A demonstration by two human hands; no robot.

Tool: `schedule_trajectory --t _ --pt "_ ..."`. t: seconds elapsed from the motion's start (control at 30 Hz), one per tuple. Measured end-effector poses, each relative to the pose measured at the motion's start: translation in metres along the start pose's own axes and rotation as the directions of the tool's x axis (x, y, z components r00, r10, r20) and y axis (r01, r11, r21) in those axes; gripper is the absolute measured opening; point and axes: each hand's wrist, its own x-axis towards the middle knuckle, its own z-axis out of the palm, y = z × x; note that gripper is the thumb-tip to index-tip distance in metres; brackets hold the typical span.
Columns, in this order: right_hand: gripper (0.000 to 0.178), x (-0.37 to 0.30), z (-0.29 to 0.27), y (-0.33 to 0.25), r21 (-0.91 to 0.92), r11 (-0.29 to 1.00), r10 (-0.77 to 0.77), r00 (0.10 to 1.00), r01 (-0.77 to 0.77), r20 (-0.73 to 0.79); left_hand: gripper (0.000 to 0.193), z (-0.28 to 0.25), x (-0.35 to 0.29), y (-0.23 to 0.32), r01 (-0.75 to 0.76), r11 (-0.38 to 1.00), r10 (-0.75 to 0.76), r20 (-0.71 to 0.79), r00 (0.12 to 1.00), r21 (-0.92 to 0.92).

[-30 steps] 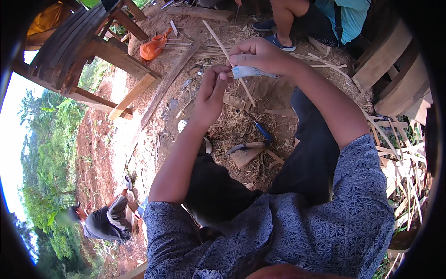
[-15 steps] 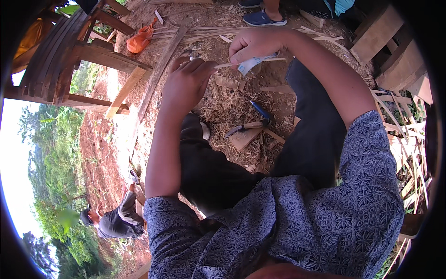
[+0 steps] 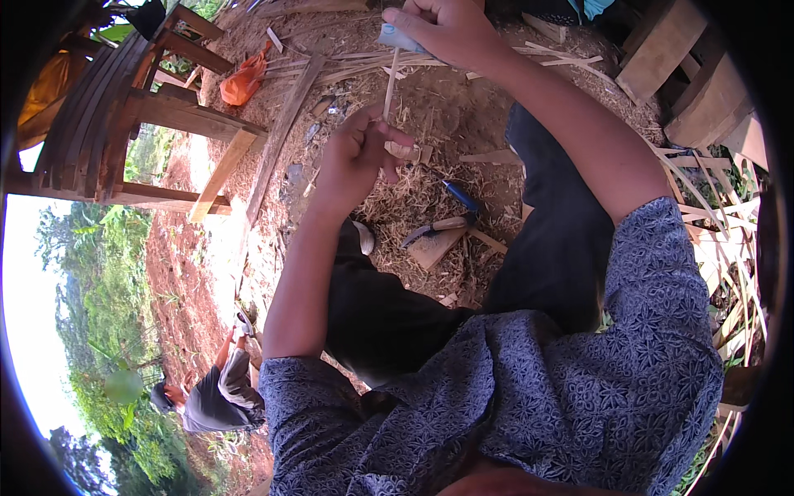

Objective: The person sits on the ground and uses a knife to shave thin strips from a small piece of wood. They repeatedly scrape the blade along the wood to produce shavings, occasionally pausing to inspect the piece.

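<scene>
Between my hands runs a thin pale wooden stick [image 3: 392, 81]. My left hand [image 3: 351, 161] is closed on its lower end, thumb and forefinger pinching while other fingers stick out. Higher up, my right hand [image 3: 451, 33] pinches a small white and blue sheet [image 3: 397, 38] at the stick's upper end; whether it is paper or cloth I cannot tell. Below them, a knife [image 3: 434, 229] with a curved blade and wooden handle rests on a wood block [image 3: 437, 250]. Beside it on the shavings is a blue-handled tool [image 3: 461, 196].
Wood shavings [image 3: 389, 194] cover the ground between my legs. A long plank [image 3: 285, 132] and an orange plastic bag [image 3: 244, 81] lie at the left. Thin strips [image 3: 728, 248] pile up at the right, near wooden beams [image 3: 662, 54]. Another person [image 3: 219, 401] sits at lower left.
My right hand has moved up and away with the sheet, and my left hand has dropped lower. The stick has swung from nearly level to nearly upright in view.
</scene>
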Motion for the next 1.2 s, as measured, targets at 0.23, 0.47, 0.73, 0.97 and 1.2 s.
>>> schedule_trajectory --t 0.23,0.47,0.73,0.97,1.2 --pt "0.038 -0.008 0.012 -0.001 -0.064 0.998 0.014 0.998 -0.017 -0.056 0.031 0.007 -0.001 0.015 0.159 0.896 -0.181 -0.015 0.983 -0.414" --pt "0.039 -0.01 0.016 -0.004 -0.043 0.999 -0.017 0.999 0.016 -0.033 0.031 0.007 -0.005 0.024 0.205 0.859 -0.252 -0.04 0.967 -0.469" --pt "0.048 0.006 0.023 0.002 -0.201 0.964 0.163 0.985 -0.171 -0.056 0.024 0.005 -0.01 0.016 0.176 0.946 -0.21 -0.1 0.973 -0.272" --pt "0.049 -0.007 0.059 0.023 -0.118 0.957 0.253 0.963 -0.264 -0.097 0.022 0.006 -0.014 0.002 0.241 0.908 -0.279 -0.067 0.958 -0.342" --pt "0.045 -0.004 0.055 0.014 0.042 0.94 0.339 0.941 -0.34 0.023 0.024 0.001 -0.016 0.006 0.271 0.879 -0.299 -0.011 0.954 -0.393"
